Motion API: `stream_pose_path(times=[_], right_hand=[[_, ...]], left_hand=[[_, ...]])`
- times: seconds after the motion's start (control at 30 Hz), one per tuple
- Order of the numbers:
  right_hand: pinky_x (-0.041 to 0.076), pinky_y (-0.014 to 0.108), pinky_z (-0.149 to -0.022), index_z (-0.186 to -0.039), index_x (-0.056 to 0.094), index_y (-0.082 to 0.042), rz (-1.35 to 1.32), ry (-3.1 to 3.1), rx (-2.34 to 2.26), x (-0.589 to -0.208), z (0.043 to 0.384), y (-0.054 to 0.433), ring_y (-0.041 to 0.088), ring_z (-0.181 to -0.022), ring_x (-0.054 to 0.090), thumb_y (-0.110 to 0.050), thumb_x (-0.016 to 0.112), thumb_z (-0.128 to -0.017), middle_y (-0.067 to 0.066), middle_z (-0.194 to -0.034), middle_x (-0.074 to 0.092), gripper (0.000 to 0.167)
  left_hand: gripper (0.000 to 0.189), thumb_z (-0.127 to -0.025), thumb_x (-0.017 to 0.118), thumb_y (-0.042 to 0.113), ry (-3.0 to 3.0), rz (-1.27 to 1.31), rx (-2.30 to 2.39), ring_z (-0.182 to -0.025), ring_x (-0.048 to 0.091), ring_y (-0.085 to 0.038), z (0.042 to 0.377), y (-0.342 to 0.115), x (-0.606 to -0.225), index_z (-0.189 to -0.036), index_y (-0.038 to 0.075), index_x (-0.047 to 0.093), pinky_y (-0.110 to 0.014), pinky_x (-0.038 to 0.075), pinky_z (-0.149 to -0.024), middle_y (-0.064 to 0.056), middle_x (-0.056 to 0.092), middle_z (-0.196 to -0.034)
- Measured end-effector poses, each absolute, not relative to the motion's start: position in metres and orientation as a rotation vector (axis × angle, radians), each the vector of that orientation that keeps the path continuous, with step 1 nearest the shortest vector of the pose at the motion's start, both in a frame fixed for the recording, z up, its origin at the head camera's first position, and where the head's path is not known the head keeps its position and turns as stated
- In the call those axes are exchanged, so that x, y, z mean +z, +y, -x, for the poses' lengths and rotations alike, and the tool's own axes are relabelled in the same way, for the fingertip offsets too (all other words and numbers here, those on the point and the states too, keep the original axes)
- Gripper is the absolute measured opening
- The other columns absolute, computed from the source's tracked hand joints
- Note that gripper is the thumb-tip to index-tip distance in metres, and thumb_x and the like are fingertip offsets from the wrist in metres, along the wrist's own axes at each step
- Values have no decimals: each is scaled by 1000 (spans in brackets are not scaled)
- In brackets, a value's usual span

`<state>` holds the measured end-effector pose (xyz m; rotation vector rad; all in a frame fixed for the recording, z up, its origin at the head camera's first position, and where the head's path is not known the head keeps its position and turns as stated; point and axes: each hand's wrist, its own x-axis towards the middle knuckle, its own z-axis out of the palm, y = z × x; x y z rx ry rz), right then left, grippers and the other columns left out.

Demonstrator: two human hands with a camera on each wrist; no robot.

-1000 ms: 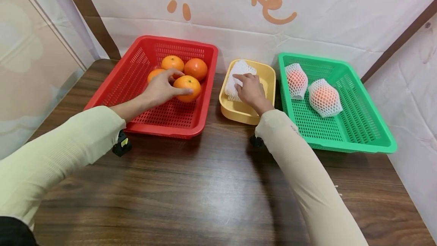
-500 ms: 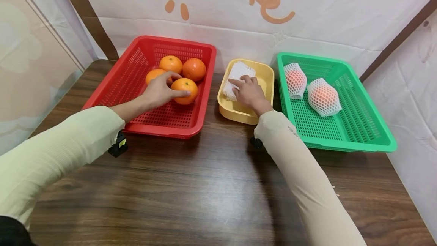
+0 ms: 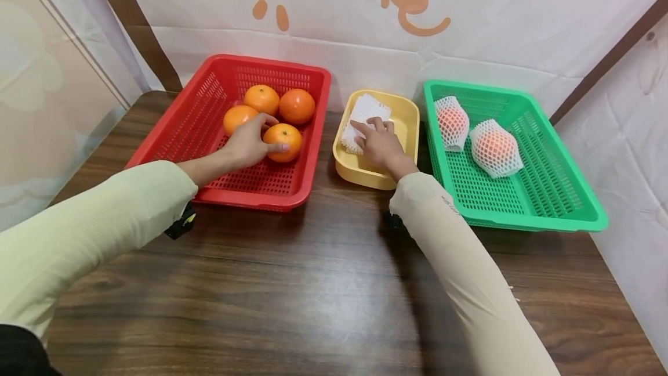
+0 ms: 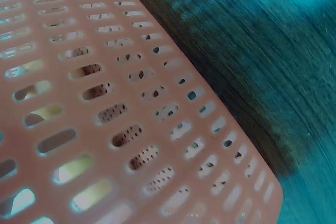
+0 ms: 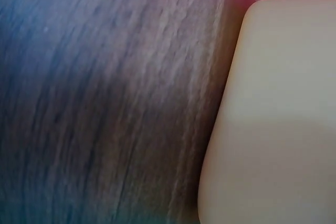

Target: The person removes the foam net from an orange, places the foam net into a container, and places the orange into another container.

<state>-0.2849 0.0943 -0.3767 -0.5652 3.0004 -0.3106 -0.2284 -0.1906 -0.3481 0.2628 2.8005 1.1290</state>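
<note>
In the head view, my left hand [image 3: 245, 143] is inside the red basket [image 3: 250, 197], thumb in front of and fingers behind the front orange [image 3: 283, 149]. Behind it lie more oranges, one at the left [image 3: 239, 118], one at the back [image 3: 261, 98] and a redder one [image 3: 297, 106]. White foam fruit nets [image 3: 367, 108] lie stacked in the yellow container [image 3: 360, 176]. Over them hovers or rests my right hand [image 3: 382, 144], fingers spread and slightly bent; contact is unclear. Neither wrist view shows a hand; the left one is filled by the basket's slotted wall [image 4: 113, 90].
A green basket [image 3: 532, 222] stands at the right, holding two netted fruits, one near its left wall [image 3: 452, 125] and another beside it [image 3: 496, 149]. The dark wooden table [image 3: 308, 300] extends in front. A white printed cloth [image 3: 344, 22] hangs behind.
The front orange and my left hand have shifted slightly lower in the red basket. My right hand has stayed over the nets, its fingers moving only slightly. The head view has shifted a little.
</note>
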Motion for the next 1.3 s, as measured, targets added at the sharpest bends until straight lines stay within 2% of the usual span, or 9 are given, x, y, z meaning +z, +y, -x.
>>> stream_pose_path(times=[0.1,0.2,0.3,0.43,0.57,0.87,1.07,1.2,1.3], right_hand=[[33,46,-101,-150,33,-28,577,3004,-334,-377,286,95,39,-130,24,-31,39,-104,16,-145,31,46],[27,45,-105,-149,35,-25,595,3003,-383,-376,287,95,37,-131,25,-30,42,-103,16,-144,33,47],[23,45,-107,-149,35,-24,611,3002,-410,-376,288,95,36,-133,25,-28,43,-103,16,-144,33,47],[27,47,-105,-149,35,-24,601,3003,-426,-375,287,96,38,-133,22,-28,41,-103,16,-146,30,46],[33,49,-102,-149,34,-25,577,3011,-408,-375,286,95,40,-132,21,-29,40,-104,15,-147,29,46],[34,50,-100,-149,33,-25,522,3009,-393,-370,282,91,40,-133,20,-27,42,-103,15,-147,29,48],[34,52,-100,-149,33,-23,519,3024,-360,-364,279,89,41,-132,20,-25,46,-102,17,-147,28,49],[33,53,-100,-149,32,-22,547,3024,-321,-353,276,89,42,-133,19,-25,48,-100,18,-148,26,52],[32,54,-101,-149,33,-21,581,3025,-313,-342,273,89,42,-133,19,-26,52,-98,18,-148,25,54]], left_hand=[[63,-91,66,26,2799,-229,1118,-109,53,-33,228,-189,-349,-140,0,37,-44,48,-87,-22,45,-134],[64,-92,65,24,2804,-178,1141,-89,64,-31,228,-188,-349,-144,1,35,-37,55,-68,-23,48,-132],[62,-92,64,22,2840,-164,1158,-76,68,-30,229,-186,-349,-144,1,37,-34,56,-60,-25,53,-127],[59,-92,65,22,2914,-171,1126,-67,68,-28,230,-183,-348,-142,1,40,-30,54,-54,-24,62,-112],[61,-92,65,25,2939,-173,1070,-67,68,-27,232,-180,-345,-143,2,39,-27,51,-55,-22,64,-104],[66,-88,70,17,2835,-106,1079,-77,66,-32,231,-185,-333,-144,2,38,-25,52,-58,-22,49,-132],[70,-87,71,16,2769,-55,1133,-81,62,-30,228,-188,-319,-146,5,35,-30,55,-60,-22,44,-138],[72,-88,71,20,2731,-25,1199,-79,63,-26,223,-187,-301,-148,9,33,-26,54,-58,-20,41,-143],[71,-89,69,20,2651,-28,1344,-86,63,-27,215,-185,-284,-149,11,33,-25,54,-62,-18,38,-145]])
